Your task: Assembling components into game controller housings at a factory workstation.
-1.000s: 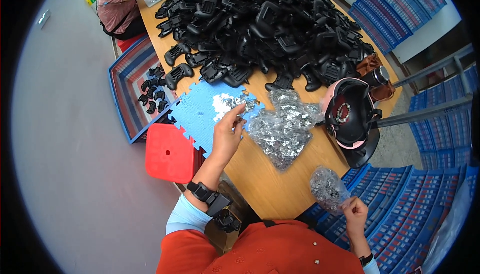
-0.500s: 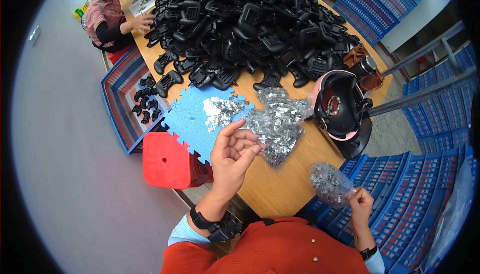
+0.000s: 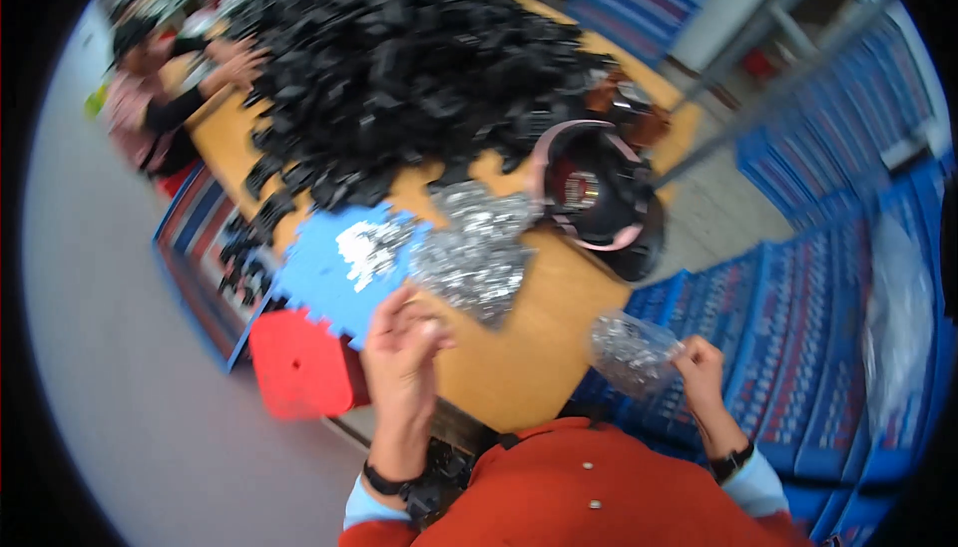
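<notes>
My right hand (image 3: 702, 369) is closed on the gathered edge of a clear plastic bag (image 3: 631, 352) of small silvery parts, held out over the blue crates at the table's right corner. In front of my body, my left hand (image 3: 402, 352) is raised near the front edge of the blue foam mat (image 3: 311, 266), its fingers loosely curled. Motion smears those fingers, and whether anything small is between them cannot be made out. On the mat lies a loose heap of shiny metal pieces (image 3: 369, 251). Beside it, more clear bags of metal parts (image 3: 474, 266) rest on the table.
A large pile of black game controller shells (image 3: 389, 68) covers the table's far part. An upturned helmet (image 3: 589, 188) sits at the right edge. A red stool (image 3: 299, 367) and a crate (image 3: 190, 238) stand left, blue crates (image 3: 768, 347) right. A co-worker (image 3: 150, 103) reaches toward the pile.
The view has swung, so the table and its contents appear shifted left. My right hand still holds the bag; my left hand remains raised, now blurred.
</notes>
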`<action>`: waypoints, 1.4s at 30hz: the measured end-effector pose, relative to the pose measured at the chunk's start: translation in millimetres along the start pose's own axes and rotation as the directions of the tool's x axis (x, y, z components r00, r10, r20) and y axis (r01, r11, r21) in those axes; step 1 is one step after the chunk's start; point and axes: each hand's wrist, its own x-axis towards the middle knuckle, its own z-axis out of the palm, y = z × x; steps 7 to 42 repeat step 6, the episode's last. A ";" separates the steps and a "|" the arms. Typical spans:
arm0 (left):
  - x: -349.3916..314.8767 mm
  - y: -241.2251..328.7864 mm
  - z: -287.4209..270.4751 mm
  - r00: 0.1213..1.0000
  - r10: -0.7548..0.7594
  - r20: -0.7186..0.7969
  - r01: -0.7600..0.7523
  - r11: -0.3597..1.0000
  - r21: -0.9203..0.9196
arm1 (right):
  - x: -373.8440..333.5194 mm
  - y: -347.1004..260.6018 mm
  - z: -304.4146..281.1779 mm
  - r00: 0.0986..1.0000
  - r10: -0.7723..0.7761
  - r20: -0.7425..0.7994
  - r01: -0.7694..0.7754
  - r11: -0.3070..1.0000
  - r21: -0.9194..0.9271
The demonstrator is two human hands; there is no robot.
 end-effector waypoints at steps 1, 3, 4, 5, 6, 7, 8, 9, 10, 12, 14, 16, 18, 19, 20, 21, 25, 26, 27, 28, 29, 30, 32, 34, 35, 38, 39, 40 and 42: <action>-3.3 1.6 -4.1 0.999 0.020 -0.035 -0.019 0.999 0.028 | 2.3 9.4 -4.5 1.000 -0.015 -0.015 0.014 0.999 -0.042; -10.7 2.9 -19.8 0.994 0.076 -0.082 -0.073 0.997 0.036 | 6.2 18.4 -7.9 0.997 -0.060 -0.055 0.057 0.997 -0.055; -13.6 2.6 -26.6 0.992 0.079 -0.096 -0.070 0.993 0.093 | 8.4 26.8 -13.3 0.996 -0.057 -0.069 0.054 0.997 -0.050; -12.7 0.8 -38.2 0.994 0.094 -0.058 -0.087 0.991 0.104 | 9.6 29.8 -20.0 0.995 -0.056 -0.080 0.053 0.998 -0.041; -7.8 -3.7 -53.7 0.994 0.110 -0.021 -0.107 0.988 0.115 | 9.1 27.5 -26.9 0.994 0.003 -0.107 -0.005 1.000 -0.020; -7.8 -3.7 -53.7 0.994 0.110 -0.021 -0.107 0.988 0.115 | 9.1 27.5 -26.9 0.994 0.003 -0.107 -0.005 1.000 -0.020; -7.8 -3.7 -53.7 0.994 0.110 -0.021 -0.107 0.988 0.115 | 9.1 27.5 -26.9 0.994 0.003 -0.107 -0.005 1.000 -0.020; -7.8 -3.7 -53.7 0.994 0.110 -0.021 -0.107 0.988 0.115 | 9.1 27.5 -26.9 0.994 0.003 -0.107 -0.005 1.000 -0.020; -7.8 -3.7 -53.7 0.994 0.110 -0.021 -0.107 0.988 0.115 | 9.1 27.5 -26.9 0.994 0.003 -0.107 -0.005 1.000 -0.020; -7.8 -3.7 -53.7 0.994 0.110 -0.021 -0.107 0.988 0.115 | 9.1 27.5 -26.9 0.994 0.003 -0.107 -0.005 1.000 -0.020; -7.8 -3.7 -53.7 0.994 0.110 -0.021 -0.107 0.988 0.115 | 9.1 27.5 -26.9 0.994 0.003 -0.107 -0.005 1.000 -0.020; -7.8 -3.7 -53.7 0.994 0.110 -0.021 -0.107 0.988 0.115 | 9.1 27.5 -26.9 0.994 0.003 -0.107 -0.005 1.000 -0.020; -7.8 -3.7 -53.7 0.994 0.110 -0.021 -0.107 0.988 0.115 | 9.1 27.5 -26.9 0.994 0.003 -0.107 -0.005 1.000 -0.020; -7.8 -3.7 -53.7 0.994 0.110 -0.021 -0.107 0.988 0.115 | 9.1 27.5 -26.9 0.994 0.003 -0.107 -0.005 1.000 -0.020; -7.8 -3.7 -53.7 0.994 0.110 -0.021 -0.107 0.988 0.115 | 9.1 27.5 -26.9 0.994 0.003 -0.107 -0.005 1.000 -0.020; -7.8 -3.7 -53.7 0.994 0.110 -0.021 -0.107 0.988 0.115 | 9.1 27.5 -26.9 0.994 0.003 -0.107 -0.005 1.000 -0.020; -7.8 -3.7 -53.7 0.994 0.110 -0.021 -0.107 0.988 0.115 | 9.1 27.5 -26.9 0.994 0.003 -0.107 -0.005 1.000 -0.020; -7.8 -3.7 -53.7 0.994 0.110 -0.021 -0.107 0.988 0.115 | 9.1 27.5 -26.9 0.994 0.003 -0.107 -0.005 1.000 -0.020; -7.8 -3.7 -53.7 0.994 0.110 -0.021 -0.107 0.988 0.115 | 9.1 27.5 -26.9 0.994 0.003 -0.107 -0.005 1.000 -0.020; -7.8 -3.7 -53.7 0.994 0.110 -0.021 -0.107 0.988 0.115 | 9.1 27.5 -26.9 0.994 0.003 -0.107 -0.005 1.000 -0.020; -7.8 -3.7 -53.7 0.994 0.110 -0.021 -0.107 0.988 0.115 | 9.1 27.5 -26.9 0.994 0.003 -0.107 -0.005 1.000 -0.020; -7.8 -3.7 -53.7 0.994 0.110 -0.021 -0.107 0.988 0.115 | 9.1 27.5 -26.9 0.994 0.003 -0.107 -0.005 1.000 -0.020; -7.8 -3.7 -53.7 0.994 0.110 -0.021 -0.107 0.988 0.115 | 9.1 27.5 -26.9 0.994 0.003 -0.107 -0.005 1.000 -0.020; -7.8 -3.7 -53.7 0.994 0.110 -0.021 -0.107 0.988 0.115 | 9.1 27.5 -26.9 0.994 0.003 -0.107 -0.005 1.000 -0.020; -7.8 -3.7 -53.7 0.994 0.110 -0.021 -0.107 0.988 0.115 | 9.1 27.5 -26.9 0.994 0.003 -0.107 -0.005 1.000 -0.020; -7.8 -3.7 -53.7 0.994 0.110 -0.021 -0.107 0.988 0.115 | 9.1 27.5 -26.9 0.994 0.003 -0.107 -0.005 1.000 -0.020; -7.8 -3.7 -53.7 0.994 0.110 -0.021 -0.107 0.988 0.115 | 9.1 27.5 -26.9 0.994 0.003 -0.107 -0.005 1.000 -0.020; -7.8 -3.7 -53.7 0.994 0.110 -0.021 -0.107 0.988 0.115 | 9.1 27.5 -26.9 0.994 0.003 -0.107 -0.005 1.000 -0.020; -7.8 -3.7 -53.7 0.994 0.110 -0.021 -0.107 0.988 0.115 | 9.1 27.5 -26.9 0.994 0.003 -0.107 -0.005 1.000 -0.020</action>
